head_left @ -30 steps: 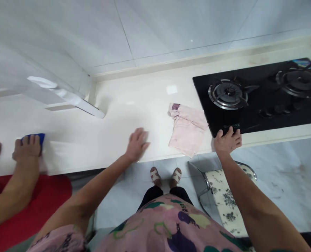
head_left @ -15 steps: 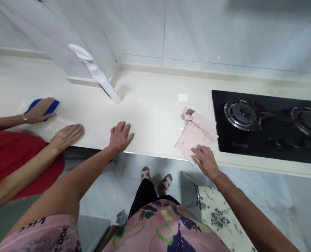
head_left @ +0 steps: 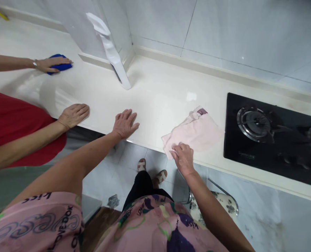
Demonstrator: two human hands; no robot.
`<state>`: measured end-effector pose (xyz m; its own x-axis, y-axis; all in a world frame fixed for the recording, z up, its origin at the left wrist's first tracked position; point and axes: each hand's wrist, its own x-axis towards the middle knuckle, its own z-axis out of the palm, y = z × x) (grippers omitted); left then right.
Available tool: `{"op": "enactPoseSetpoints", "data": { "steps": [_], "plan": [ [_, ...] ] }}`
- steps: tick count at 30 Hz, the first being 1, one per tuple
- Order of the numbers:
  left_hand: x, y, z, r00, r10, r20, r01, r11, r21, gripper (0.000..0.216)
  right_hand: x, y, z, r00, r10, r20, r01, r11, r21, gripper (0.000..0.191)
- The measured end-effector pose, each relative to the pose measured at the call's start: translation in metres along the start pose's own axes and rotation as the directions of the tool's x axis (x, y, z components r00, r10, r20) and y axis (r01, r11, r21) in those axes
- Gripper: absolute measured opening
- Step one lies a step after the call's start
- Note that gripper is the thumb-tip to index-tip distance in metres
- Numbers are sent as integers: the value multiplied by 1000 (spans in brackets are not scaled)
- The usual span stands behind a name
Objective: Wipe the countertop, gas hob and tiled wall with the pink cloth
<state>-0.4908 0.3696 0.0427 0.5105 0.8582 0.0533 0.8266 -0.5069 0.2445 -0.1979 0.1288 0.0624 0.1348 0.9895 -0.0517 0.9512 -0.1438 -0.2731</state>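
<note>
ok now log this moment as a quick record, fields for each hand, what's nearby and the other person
left hand: left hand flat on the cream countertop, fingers spread
right hand: right hand on the near edge of a pale pink cloth
nearby: black gas hob right of the cloth
co-worker: far hand on a blue cloth, near hand flat on the countertop

Cream countertop (head_left: pixel 155 105), pink cloth (head_left: pixel 194 129), black gas hob (head_left: pixel 250 164)

Right hand (head_left: pixel 183 159) clasping corner of pink cloth (head_left: pixel 194 129), left hand (head_left: pixel 124 124) flat on countertop (head_left: pixel 155 101)
</note>
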Motion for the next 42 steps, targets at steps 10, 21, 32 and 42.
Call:
{"op": "enactPoseSetpoints", "data": {
  "steps": [10,21,32,42],
  "plan": [
    [-1,3,2,1000,10,-13,-10,1000,-2,62,-92,149,-36,940,339,-30,-339,923,-185,26],
    [-1,2,1,1000,1,-9,-2,999,-51,63,-2,-29,-1,997,-30,65,34,998,-53,22],
    [0,3,3,1000,-7,4,7,996,-85,63,-69,86,-36,893,447,55,-442,894,-78,18],
    [0,3,3,1000,1,-13,-2,994,-111,61,-18,8,-31,964,230,135,-226,973,-47,12]
  ]
}}
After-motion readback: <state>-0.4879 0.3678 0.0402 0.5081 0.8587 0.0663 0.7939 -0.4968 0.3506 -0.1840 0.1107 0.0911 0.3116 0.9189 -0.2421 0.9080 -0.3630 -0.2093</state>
